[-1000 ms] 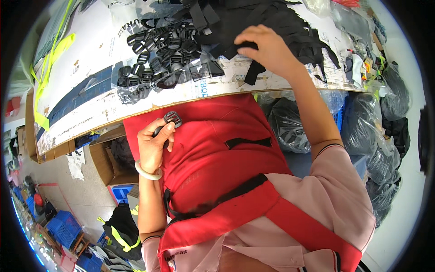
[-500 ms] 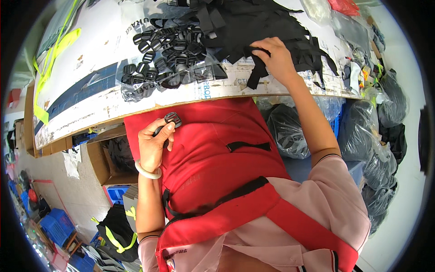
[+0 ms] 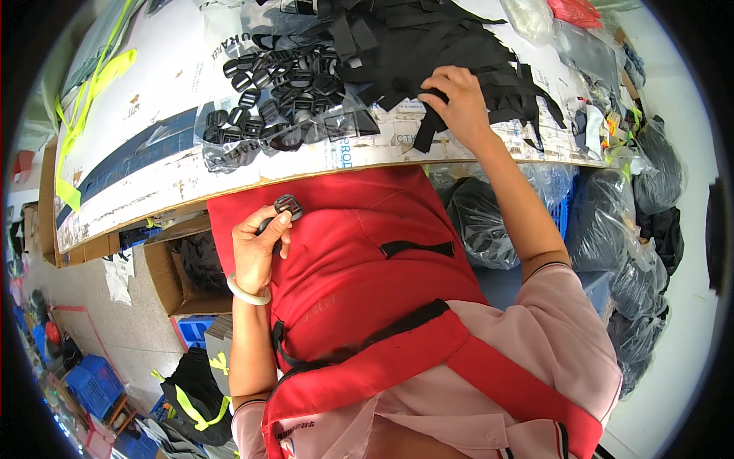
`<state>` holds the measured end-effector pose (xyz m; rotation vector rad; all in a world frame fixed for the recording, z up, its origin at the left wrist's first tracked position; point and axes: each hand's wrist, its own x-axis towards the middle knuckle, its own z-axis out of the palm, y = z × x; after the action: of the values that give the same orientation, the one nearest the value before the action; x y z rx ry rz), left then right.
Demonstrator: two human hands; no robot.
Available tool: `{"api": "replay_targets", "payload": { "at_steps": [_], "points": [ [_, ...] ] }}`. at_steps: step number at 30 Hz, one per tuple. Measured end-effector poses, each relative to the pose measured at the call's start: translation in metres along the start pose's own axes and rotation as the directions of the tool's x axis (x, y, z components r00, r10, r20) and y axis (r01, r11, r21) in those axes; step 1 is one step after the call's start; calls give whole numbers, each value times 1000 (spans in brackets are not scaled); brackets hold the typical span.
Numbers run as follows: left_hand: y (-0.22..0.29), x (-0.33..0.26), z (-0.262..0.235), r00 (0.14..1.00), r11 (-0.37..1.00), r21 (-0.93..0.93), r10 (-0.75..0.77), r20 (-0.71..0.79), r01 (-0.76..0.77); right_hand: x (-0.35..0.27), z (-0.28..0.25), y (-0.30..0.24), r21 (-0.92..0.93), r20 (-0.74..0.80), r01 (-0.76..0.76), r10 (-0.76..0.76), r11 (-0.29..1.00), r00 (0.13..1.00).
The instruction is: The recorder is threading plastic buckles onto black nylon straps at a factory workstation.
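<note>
- Left hand [image 3: 256, 243]: thumb and forefinger are pinching a black buckle [image 3: 288, 206]; the other fingers are curling below it, partly hiding another dark piece that I cannot identify.
- Held buckle: sitting just off the near edge of the white table [image 3: 157, 92], on the person's side, its slotted face showing.
- Right hand [image 3: 462, 111]: reaching over the near part of the table, thumb and fingers curving about a black strap [image 3: 428, 134]. Cannot tell whether they are gripping it or only touching.
- That strap: lying on the table, its lower end pointing toward the table's near edge.
- Strap pile [image 3: 436, 46]: spreading across the table from beside the right hand toward the far side, ends fanning out.
- Loose buckles [image 3: 294, 80]: lying heaped on the table, left of the strap pile, partly on clear plastic [image 3: 225, 161].
- Yellow-green strip [image 3: 73, 157]: running along the table's left end.
- Red apron [image 3: 359, 260]: covering the person's front, meeting the table's near edge.
- Open cardboard box [image 3: 164, 279]: standing below the table, on its left.
- Plastic-wrapped bundles [image 3: 604, 210]: crowding below the table, on its right.
</note>
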<state>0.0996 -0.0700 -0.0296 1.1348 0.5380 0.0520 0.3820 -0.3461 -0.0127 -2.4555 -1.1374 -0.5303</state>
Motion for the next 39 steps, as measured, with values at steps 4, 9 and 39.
{"api": "replay_targets", "payload": {
  "at_steps": [4, 9, 39],
  "points": [
    [1, -1, 3, 1000, 1000, 11, 4, -3, -4, -5, 3, 5, -57, 67, 14, -10, 998, 998],
    [12, 2, 8, 1000, 998, 69, -4, -29, 6, 25, -36, -16, -46, -128, 145, -150, 988, 980],
    [16, -25, -12, 678, 413, 747, 732, 68, -521, 7, 38, -239, 538, 765, -780, -204, -320, 611]
  ]
}}
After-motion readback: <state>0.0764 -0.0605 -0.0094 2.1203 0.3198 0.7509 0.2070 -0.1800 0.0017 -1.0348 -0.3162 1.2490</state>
